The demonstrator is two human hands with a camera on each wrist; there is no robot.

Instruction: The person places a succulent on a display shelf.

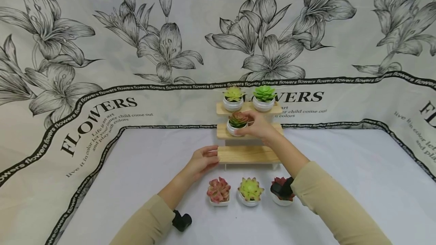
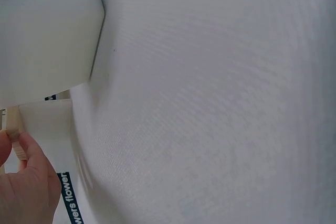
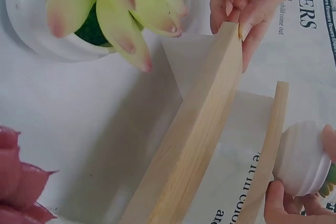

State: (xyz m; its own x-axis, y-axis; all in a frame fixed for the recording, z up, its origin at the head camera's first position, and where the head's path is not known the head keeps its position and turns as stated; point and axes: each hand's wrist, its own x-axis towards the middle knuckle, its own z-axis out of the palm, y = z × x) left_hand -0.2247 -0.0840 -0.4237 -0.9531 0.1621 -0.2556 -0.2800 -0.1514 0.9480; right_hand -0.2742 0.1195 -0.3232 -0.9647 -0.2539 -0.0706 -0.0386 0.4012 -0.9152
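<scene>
Head view has your right hand (image 1: 257, 127) grasping the white pot of a dark red-and-green succulent (image 1: 237, 124), thumb and fingers around its side. That plant is toward the left end of the middle board (image 1: 223, 134) of a three-tier wooden stand; in the right wrist view its base appears to meet the board, though you cannot tell whether it bears weight. Your left hand (image 1: 203, 160) pinches the left end of the lowest board (image 1: 250, 155), which carries no pot.

Above, the top board (image 1: 247, 108) holds a yellow-green succulent (image 1: 233, 99) on the left and a bright green succulent (image 1: 264, 98) on the right. On the white-covered counter (image 1: 340, 162), in front of the stand, you have a pink-red succulent (image 1: 218, 191), a yellow-tipped green succulent (image 1: 250, 191) and a deep red succulent (image 1: 282, 201), the last partly covered by a black device (image 1: 285, 189) near your right sleeve (image 1: 327, 196).
</scene>
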